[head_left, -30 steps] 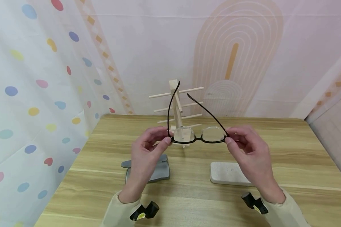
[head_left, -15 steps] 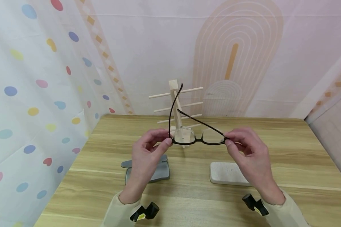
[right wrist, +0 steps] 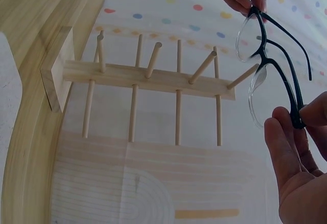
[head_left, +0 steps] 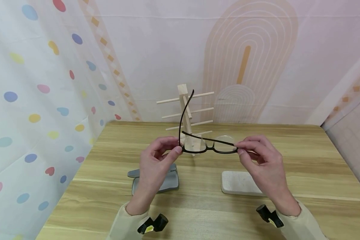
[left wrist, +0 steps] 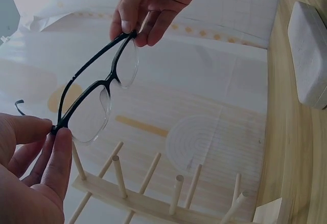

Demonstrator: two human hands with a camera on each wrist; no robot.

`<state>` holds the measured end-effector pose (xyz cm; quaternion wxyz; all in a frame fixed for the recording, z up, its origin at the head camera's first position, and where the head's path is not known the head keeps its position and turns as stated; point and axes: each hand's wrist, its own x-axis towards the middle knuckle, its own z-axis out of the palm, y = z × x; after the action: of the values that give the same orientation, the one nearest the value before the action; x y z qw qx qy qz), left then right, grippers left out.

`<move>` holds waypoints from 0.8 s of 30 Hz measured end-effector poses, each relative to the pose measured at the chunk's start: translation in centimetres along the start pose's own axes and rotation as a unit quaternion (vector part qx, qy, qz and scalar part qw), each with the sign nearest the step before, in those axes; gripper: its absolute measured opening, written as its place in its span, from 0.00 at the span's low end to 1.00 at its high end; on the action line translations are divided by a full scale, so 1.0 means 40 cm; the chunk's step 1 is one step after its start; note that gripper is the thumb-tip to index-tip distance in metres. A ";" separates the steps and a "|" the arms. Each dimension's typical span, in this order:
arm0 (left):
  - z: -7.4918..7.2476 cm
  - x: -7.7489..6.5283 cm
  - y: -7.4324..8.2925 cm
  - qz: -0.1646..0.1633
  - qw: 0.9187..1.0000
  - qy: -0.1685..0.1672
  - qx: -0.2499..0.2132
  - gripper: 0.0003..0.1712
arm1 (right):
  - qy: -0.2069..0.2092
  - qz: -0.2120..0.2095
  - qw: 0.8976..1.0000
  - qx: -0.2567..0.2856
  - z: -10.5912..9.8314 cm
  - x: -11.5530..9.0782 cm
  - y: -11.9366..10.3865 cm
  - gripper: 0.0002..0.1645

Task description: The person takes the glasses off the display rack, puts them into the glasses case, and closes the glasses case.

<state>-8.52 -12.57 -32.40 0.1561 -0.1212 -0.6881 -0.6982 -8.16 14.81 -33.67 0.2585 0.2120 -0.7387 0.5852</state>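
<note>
A pair of black half-rim eyeglasses (head_left: pixel 210 148) is held up above the table between both hands. My left hand (head_left: pixel 156 166) pinches the frame's left corner by the hinge with thumb and fingers. At the opposite corner, my right hand (head_left: pixel 265 166) grips the hinge area, its fingers on the folding temple arm. That right temple lies folded across behind the lenses, while the left temple still sticks out away from me. In the left wrist view the eyeglasses (left wrist: pixel 106 82) show clear lenses below a dark upper rim.
Behind the glasses stands a wooden display rack (head_left: pixel 186 116) with several pegs. An open grey glasses case (head_left: pixel 169 181) lies beside my left wrist, partly covered. A closed off-white case (head_left: pixel 241 183) lies by my right wrist. Patterned curtains back the wooden table (head_left: pixel 198 213).
The right temple has swung inward, from pointing away to lying nearly along the frame. The left temple has stayed extended, and both hands have barely moved.
</note>
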 end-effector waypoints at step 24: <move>0.010 -0.004 -0.001 0.001 1.000 0.008 -0.006 0.11 | -0.005 -0.010 1.000 -0.017 0.003 -0.009 0.011 0.14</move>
<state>-8.40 -12.17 -32.51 0.1616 -0.1168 -0.6826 -0.7031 -8.15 14.80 -34.24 0.2638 0.2180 -0.7478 0.5690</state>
